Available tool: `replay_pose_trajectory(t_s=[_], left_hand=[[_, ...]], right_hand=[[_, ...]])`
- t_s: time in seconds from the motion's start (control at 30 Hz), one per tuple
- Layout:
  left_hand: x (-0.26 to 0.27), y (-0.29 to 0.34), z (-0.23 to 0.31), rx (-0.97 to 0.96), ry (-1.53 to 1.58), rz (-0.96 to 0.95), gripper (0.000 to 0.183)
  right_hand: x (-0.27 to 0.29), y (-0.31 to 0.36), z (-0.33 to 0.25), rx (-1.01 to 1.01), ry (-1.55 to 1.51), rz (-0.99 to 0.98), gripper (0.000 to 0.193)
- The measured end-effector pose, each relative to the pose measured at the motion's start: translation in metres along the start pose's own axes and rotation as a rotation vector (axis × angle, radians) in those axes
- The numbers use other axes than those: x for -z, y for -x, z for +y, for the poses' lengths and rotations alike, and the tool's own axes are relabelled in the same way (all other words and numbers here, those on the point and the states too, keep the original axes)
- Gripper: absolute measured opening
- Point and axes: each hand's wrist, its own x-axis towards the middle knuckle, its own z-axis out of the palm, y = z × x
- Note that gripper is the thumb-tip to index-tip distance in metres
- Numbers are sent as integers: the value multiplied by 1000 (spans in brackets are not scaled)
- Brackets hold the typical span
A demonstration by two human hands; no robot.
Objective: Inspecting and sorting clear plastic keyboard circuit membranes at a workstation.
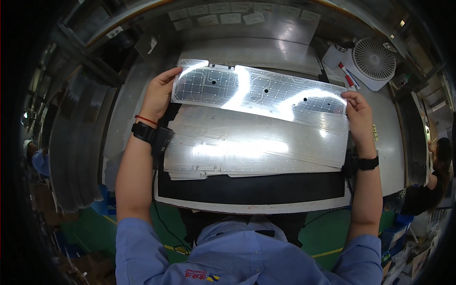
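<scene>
A clear keyboard membrane sheet (256,102) with fine circuit lines and a few black dots stretches between my two hands, bright with glare. My left hand (160,92) pinches its left end near the upper corner. At the opposite end, my right hand (359,111) grips the right edge between thumb and fingers. The sheet is raised and slants down slightly toward the right. Below it lies a stack of similar membrane sheets (256,164), loosely fanned, with part of its far side hidden by the held sheet.
The stack rests on a black mat (247,187) at the table's near edge. A white fan (374,59) and a red marker (346,74) are at the back right. Tall piles of sheets (76,142) stand at the left. Another person (425,194) is at the far right.
</scene>
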Motion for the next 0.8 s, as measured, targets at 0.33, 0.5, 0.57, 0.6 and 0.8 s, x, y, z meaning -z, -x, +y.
replay_pose_trajectory(t_s=[0.33, 0.5, 0.57, 0.6, 0.8], left_hand=[[6, -2, -2, -58, -35, -32, 23], [-7, 0, 3, 43, -12, 18, 14], [-4, -1, 6, 90, -71, -21, 13], [-3, -1, 7, 114, -100, -39, 12], [-2, -1, 2, 147, -77, -37, 13]], right_hand=[[-12, 2, -11, -11, -38, 66, 15], [-3, 0, -3, -71, -22, 12, 16], [-2, -1, -3, -104, -43, -31, 16], [-2, -1, -3, -100, -29, -27, 16], [-6, 0, -4, -108, -1, -16, 18]])
